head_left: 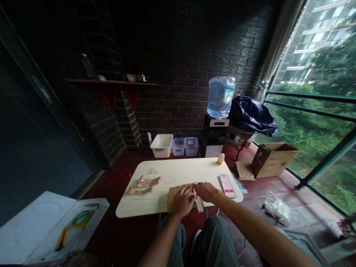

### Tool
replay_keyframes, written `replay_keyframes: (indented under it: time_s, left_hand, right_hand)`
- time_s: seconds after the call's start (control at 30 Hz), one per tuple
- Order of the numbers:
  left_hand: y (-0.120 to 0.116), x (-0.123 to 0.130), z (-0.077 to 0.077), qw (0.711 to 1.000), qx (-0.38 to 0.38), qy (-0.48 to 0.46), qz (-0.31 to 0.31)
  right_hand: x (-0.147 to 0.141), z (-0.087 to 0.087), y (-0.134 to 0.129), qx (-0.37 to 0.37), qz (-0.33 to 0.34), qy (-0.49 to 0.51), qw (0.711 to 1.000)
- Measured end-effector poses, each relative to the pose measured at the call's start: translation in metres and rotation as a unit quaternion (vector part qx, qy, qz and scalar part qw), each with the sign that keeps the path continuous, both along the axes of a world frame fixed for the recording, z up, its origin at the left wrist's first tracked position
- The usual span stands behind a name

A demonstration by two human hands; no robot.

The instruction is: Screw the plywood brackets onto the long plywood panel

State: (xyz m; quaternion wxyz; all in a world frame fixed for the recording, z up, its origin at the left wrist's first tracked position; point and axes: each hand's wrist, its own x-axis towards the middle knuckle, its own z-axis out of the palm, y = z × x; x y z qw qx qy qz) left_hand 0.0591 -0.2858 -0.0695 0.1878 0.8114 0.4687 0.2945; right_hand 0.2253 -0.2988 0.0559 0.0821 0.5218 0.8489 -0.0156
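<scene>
On the pale table [178, 170], a brown cardboard piece [172, 196] lies at the near edge. Over it, my left hand [184, 200] has its fingers bent around a small wooden piece [198, 205]. My right hand [205, 191] is closed at the upper end of that same piece, its fingertips close to the left ones. Whatever sits between the fingertips is too small to make out. To the left stand wooden bracket-like parts [143, 191], with several small metal hooks or screws [152, 170] behind them.
A phone [228, 185] lies at the table's right, with a small yellow-capped bottle [220, 159] near the back edge. Plastic bins [162, 145] and a water dispenser [215, 135] stand beyond. An open case [80, 226] is at lower left, a cardboard box [272, 161] at right.
</scene>
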Motion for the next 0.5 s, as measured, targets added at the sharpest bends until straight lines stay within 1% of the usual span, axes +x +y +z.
replay_keyframes:
  time_s: [0.13, 0.23, 0.37, 0.5]
  left_hand:
    - [-0.002, 0.0, 0.0, 1.0, 0.018, 0.001, 0.004]
    - [-0.004, -0.001, 0.004, 1.0, 0.025, 0.008, 0.002]
    - [-0.01, -0.001, 0.01, 0.999, 0.05, 0.011, 0.004]
    - [-0.013, -0.002, 0.014, 0.998, 0.054, 0.026, -0.009]
  right_hand:
    - [0.002, -0.001, 0.005, -0.017, -0.014, 0.005, 1.0]
    - [0.002, -0.001, 0.007, -0.014, -0.019, 0.005, 1.0]
    - [0.001, 0.0, 0.004, -0.008, -0.006, 0.007, 1.0]
    - [0.004, 0.0, 0.004, -0.01, 0.011, 0.003, 1.0]
